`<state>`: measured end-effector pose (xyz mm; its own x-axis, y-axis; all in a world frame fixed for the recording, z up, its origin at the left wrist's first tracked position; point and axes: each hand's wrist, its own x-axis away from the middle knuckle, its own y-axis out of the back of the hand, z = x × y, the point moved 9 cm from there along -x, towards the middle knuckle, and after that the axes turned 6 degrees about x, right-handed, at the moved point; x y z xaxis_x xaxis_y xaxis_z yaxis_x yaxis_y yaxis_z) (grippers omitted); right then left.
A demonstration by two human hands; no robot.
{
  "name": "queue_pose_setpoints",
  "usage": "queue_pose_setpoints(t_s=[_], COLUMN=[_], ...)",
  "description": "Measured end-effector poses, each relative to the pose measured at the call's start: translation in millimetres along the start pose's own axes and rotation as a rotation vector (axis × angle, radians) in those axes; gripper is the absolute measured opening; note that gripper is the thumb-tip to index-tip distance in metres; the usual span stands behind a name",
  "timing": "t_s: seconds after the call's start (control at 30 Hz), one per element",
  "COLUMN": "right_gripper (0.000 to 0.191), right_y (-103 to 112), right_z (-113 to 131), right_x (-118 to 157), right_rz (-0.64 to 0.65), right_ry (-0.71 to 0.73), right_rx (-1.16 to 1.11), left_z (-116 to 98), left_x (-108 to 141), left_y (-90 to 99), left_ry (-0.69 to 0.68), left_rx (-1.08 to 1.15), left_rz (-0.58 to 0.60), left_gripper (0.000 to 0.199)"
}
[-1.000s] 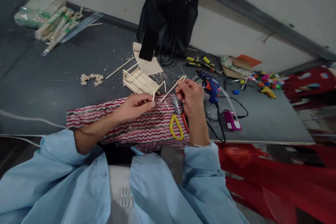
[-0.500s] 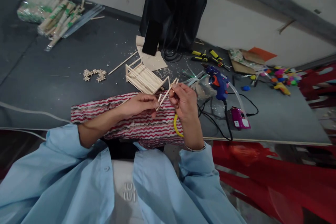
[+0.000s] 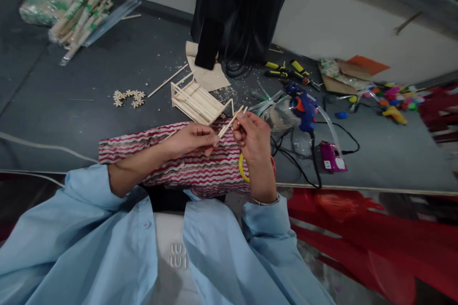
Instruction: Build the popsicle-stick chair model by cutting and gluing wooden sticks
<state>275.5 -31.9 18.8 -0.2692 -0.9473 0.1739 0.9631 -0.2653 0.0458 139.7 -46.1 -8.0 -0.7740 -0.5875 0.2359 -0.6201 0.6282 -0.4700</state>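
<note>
Thin wooden sticks (image 3: pixel 229 124) slant between my two hands above a red-and-white wavy-striped cloth (image 3: pixel 200 174). My left hand (image 3: pixel 193 140) pinches their lower end between thumb and fingers. Closed around the upper end is my right hand (image 3: pixel 252 136); its curled lower fingers hide part of what it holds. Just beyond my hands lies a small frame of wooden sticks (image 3: pixel 196 102), with a slatted base and thin raised pieces at its ends. A single loose stick (image 3: pixel 167 81) rests to its left.
A blue glue gun (image 3: pixel 302 107) and a purple box (image 3: pixel 332 157) with cables stand at right. Pliers (image 3: pixel 286 71), a phone (image 3: pixel 209 44) and a black bag (image 3: pixel 243 14) are behind. Flower-shaped wooden pieces (image 3: pixel 129 97) and packed sticks (image 3: pixel 77 24) lie left.
The sticks between my hands have come closer together, lying nearly side by side. My hands stay in almost the same place, and the view has shifted slightly.
</note>
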Motion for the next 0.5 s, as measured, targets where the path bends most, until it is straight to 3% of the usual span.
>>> queue_pose_setpoints(t_s=[0.13, 0.27, 0.33, 0.5], right_gripper=[0.030, 0.021, 0.027, 0.032], right_y=[17.6, 26.8, 29.6, 17.5], right_z=[-3.7, -16.0, -15.8, -5.5], right_x=[-1.5, 5.1, 16.7, 60.7], right_rz=[-0.050, -0.041, -0.094, -0.168], right_ry=[0.034, 0.068, 0.137, 0.339], right_rx=[0.156, 0.566, 0.725, 0.685], left_z=[3.4, 6.8, 8.0, 12.9], left_x=[-1.8, -2.4, -2.4, -3.0], left_y=[2.2, 4.4, 5.8, 8.0], left_ry=[0.009, 0.028, 0.035, 0.063], left_rx=[0.026, 0.098, 0.115, 0.152], left_rz=[-0.010, -0.029, -0.046, -0.073], left_gripper=[0.035, 0.034, 0.032, 0.029])
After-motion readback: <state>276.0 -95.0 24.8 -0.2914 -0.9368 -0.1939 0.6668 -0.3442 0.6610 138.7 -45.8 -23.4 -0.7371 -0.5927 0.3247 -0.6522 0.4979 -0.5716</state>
